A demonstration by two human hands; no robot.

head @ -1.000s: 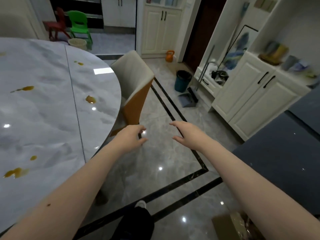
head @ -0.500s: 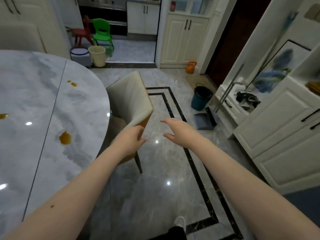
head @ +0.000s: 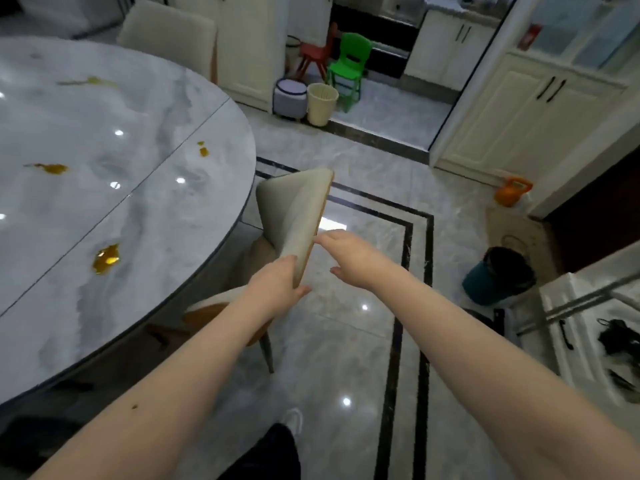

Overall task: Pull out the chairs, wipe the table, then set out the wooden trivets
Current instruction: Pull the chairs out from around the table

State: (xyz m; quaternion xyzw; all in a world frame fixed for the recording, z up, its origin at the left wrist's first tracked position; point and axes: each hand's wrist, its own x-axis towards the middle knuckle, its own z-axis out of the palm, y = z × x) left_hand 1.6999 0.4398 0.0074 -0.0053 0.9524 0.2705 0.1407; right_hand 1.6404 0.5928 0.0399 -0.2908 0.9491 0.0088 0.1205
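Note:
A round grey marble table point(head: 104, 216) fills the left, spotted with several amber spills point(head: 106, 259). A cream chair with an orange back point(head: 298, 216) stands tucked at the table's right edge. My left hand point(head: 277, 285) grips the near corner of its backrest, thumb on the outer side. My right hand point(head: 346, 251) is open, its fingertips touching the backrest's top edge just to the right. A second cream chair point(head: 169, 32) stands at the table's far side. No trivets or cloth are in view.
A teal bucket point(head: 498, 275) and an orange jug point(head: 512, 190) stand on the glossy tiled floor to the right. White cabinets point(head: 526, 112) line the right. A cream bin point(head: 322, 103), a grey stool and small red and green chairs stand by the far doorway.
My view has swung left and closer to the chair. My left hand has closed on the backrest corner and my right hand has reached its top edge.

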